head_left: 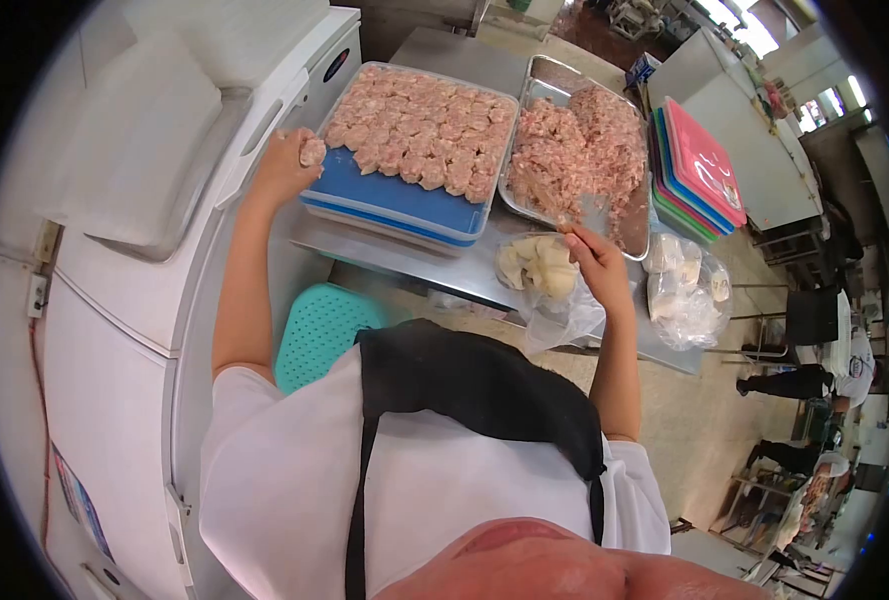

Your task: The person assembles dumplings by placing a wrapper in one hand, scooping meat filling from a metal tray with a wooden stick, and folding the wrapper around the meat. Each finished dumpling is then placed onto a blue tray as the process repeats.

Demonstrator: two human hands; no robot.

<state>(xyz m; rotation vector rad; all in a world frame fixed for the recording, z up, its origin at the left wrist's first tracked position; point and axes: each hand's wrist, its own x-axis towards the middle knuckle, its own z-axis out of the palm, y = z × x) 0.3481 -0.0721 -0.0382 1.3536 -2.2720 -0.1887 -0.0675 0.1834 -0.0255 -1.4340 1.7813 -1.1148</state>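
At the left edge of a blue-lined tray [405, 196], my left hand [283, 170] is closed around a meat-filled dumpling [312, 151]. Rows of similar open-topped dumplings [420, 125] fill the far part of that tray, leaving bare blue along its near side. My right hand [599, 262] pinches a slim utensil [563, 222] at the near edge of a metal pan [518, 206]. The utensil's tip meets the raw ground meat [585, 140] heaped in this pan; its exact kind I cannot tell. Just below the pan, beside my right hand, pale dough wrappers [540, 265] lie in an open plastic bag.
Bagged wrappers [687, 285] sit at the table's right end. Stacked coloured lids [700, 165] stand right of the pan. A white freezer [130, 280] borders the left side, with a turquoise perforated stool [325, 335] below the table. People [850, 365] are farther off at right.
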